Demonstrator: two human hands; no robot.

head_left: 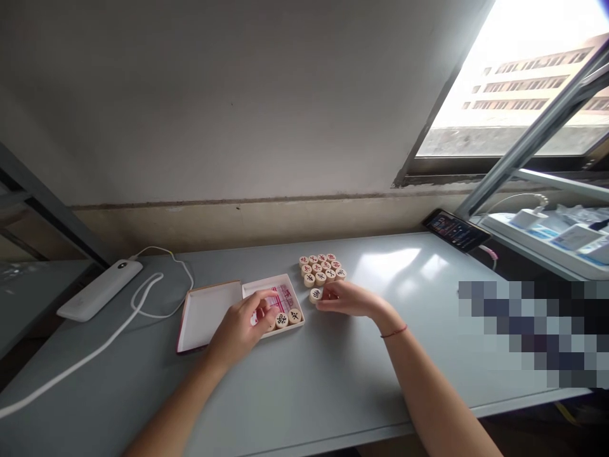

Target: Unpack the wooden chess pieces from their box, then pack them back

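One wooden chess piece (314, 294) is pinched at the fingertips of the right hand (349, 298), just near of the laid-out group of pieces (322, 269) on the surface (333, 381). To its left, the left hand (242, 327) is curled into the white box (273, 298), fingers bent over the pieces in the box (288, 317); whether one is gripped cannot be told.

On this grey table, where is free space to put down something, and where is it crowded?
Free: grey tabletop between the round wooden chess pieces and the black phone; also the near edge. Crowded: white box tray, open lid, both hands, white cable.
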